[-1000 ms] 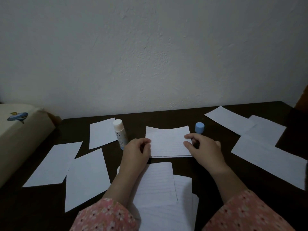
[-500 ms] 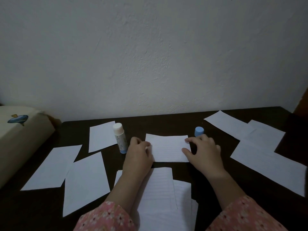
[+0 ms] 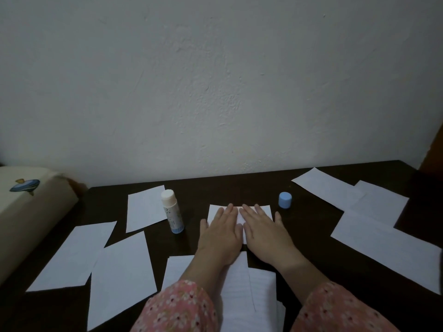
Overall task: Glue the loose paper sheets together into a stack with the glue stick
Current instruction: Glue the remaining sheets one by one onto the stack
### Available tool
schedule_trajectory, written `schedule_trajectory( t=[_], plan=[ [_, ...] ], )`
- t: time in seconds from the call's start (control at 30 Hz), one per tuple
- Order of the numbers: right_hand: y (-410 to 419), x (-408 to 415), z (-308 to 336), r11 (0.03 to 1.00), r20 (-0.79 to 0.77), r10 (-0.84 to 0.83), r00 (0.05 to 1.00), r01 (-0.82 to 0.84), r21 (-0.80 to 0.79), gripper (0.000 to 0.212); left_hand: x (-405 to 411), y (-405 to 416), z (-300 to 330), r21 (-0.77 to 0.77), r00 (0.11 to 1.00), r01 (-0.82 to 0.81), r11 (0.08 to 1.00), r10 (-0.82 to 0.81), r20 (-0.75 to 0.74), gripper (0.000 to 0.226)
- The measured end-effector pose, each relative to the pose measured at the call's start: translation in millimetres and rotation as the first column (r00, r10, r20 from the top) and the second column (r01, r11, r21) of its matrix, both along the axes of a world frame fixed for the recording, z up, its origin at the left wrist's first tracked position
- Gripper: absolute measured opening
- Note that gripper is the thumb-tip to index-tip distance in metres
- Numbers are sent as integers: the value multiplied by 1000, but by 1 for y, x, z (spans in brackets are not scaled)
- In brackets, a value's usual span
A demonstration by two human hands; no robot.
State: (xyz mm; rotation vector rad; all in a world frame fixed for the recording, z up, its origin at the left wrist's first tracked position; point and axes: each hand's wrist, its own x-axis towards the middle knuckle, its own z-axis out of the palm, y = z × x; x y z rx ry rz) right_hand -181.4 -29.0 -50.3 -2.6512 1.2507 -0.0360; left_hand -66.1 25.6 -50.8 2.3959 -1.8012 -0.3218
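Note:
A small stack of white lined paper lies at the middle of the dark table. My left hand and my right hand lie flat on it side by side, fingers straight, pressing it down and hiding most of it. The glue stick stands uncapped and upright just left of my left hand. Its blue cap sits to the right of the stack. Loose sheets lie to the left, at the front left, at the right, and under my forearms.
A white wall rises right behind the table. A cream cushion-like thing with a small blue picture sits off the table's left edge. A brown edge shows at the far right.
Both hands let go of the stack's side edges and moved inward onto its top, now lying flat and pressing. The stack has settled flat on the table.

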Motion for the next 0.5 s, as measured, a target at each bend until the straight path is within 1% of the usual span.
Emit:
schedule_trajectory(
  t=[0.17,0.23,0.37,0.5],
  plan=[
    [2,3,-3,987,4,-147,989,146,67,55,-7,0,-3,12,975,-223,975,223,-8,69],
    [4,3,-2,977,-3,-199,980,199,76,59,-7,1,-2,27,967,-253,967,253,-7,73],
    [5,3,-2,968,-14,-238,971,238,80,62,0,1,2,78,978,-206,975,207,-2,76],
    [0,0,-3,971,-16,-212,977,213,104,69,15,8,10,109,993,-101,989,108,-53,73]
  ],
)
